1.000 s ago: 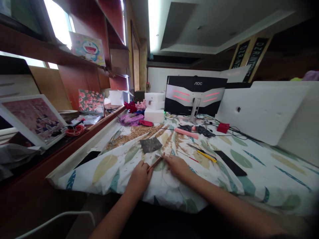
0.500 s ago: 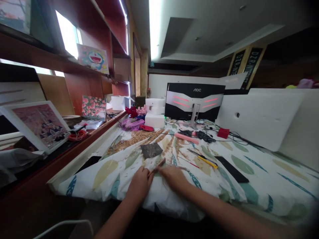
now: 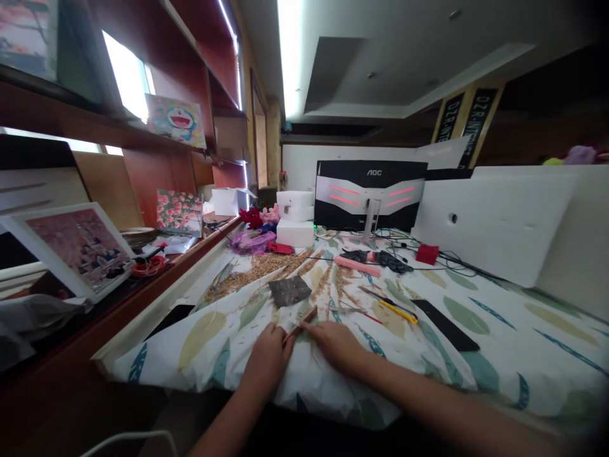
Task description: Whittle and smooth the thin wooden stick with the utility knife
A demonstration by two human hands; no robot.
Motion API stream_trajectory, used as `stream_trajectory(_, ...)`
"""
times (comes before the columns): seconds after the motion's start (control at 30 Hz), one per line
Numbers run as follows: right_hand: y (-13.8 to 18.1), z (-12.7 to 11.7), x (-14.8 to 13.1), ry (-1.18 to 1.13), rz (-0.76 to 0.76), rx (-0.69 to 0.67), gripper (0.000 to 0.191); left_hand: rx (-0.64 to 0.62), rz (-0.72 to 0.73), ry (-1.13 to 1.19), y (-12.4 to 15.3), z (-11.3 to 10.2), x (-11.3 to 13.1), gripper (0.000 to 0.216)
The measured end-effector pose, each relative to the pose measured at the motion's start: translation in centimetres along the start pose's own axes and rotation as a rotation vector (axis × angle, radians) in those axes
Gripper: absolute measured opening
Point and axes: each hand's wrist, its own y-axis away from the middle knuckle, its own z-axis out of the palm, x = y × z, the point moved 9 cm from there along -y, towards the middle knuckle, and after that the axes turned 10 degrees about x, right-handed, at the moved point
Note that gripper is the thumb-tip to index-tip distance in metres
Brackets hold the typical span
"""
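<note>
Near the front edge of the cloth-covered table, my left hand (image 3: pixel 267 353) is closed around a thin brown wooden stick (image 3: pixel 307 317), which slants up and away to the right. Close against the stick's right side is my right hand (image 3: pixel 335 343), fingers pinched together. What those fingers hold is too small and blurred to make out. A dark grey square sheet (image 3: pixel 289 291), perhaps sandpaper, lies just beyond both hands. Brown wood shavings (image 3: pixel 266 266) are scattered over the cloth behind it. To the right rest a yellow-handled cutter (image 3: pixel 397 311) and a thin red-handled tool (image 3: pixel 371 316).
A black flat pad (image 3: pixel 445 325) lies at right. Farther back are a pink roll (image 3: pixel 356 265), black gloves (image 3: pixel 392 261), a red box (image 3: pixel 427 254), white foam blocks (image 3: pixel 295 233) and a monitor (image 3: pixel 371 197). Shelves with a framed picture (image 3: pixel 80 247) line the left.
The right hand has shifted slightly along the stick, and more of the stick's far end shows. The left hand keeps its hold. The view has tilted a little.
</note>
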Motion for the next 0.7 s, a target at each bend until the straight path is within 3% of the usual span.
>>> stream_trajectory(0.4,0.2,0.2,0.0,0.014,-0.061,0.016,0.052,0.005,-0.007,0.019,0.0,-0.2,0.1,0.02)
stream_trajectory(0.7,0.8,0.5,1.3,0.038,-0.019,0.017,0.056,-0.01,-0.014,0.012,0.0,-0.3,0.3,0.022)
